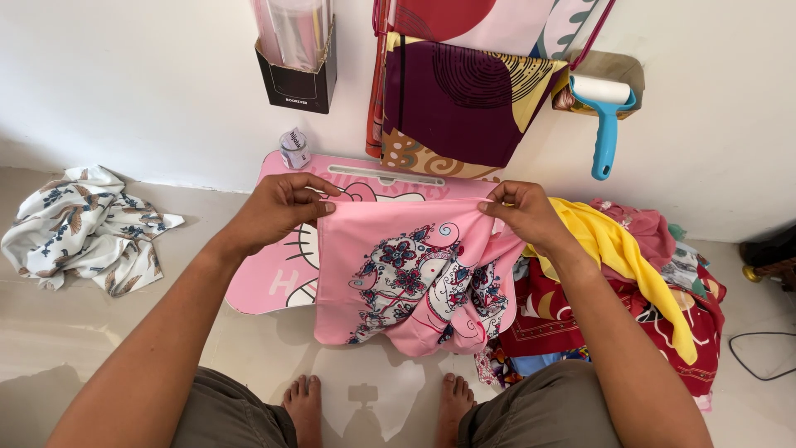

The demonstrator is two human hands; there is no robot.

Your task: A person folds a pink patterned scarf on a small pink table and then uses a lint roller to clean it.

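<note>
Both corners of the pink patterned cloth [410, 274] are pinched, one by my left hand [278, 207] and one by my right hand [522, 211], above the pink lap desk [269, 274]. I think the thin fabric could slip from the fingertips, and its hanging edge could then catch the clothes pile [638, 274] just beside it.

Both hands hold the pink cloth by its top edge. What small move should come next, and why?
Probably lower the pink cloth flat onto the pink lap table. The left hand and right hand pinch its top corners, but the lower part hangs bunched and wrinkled on the right, so laying it down would let it be smoothed.
</note>
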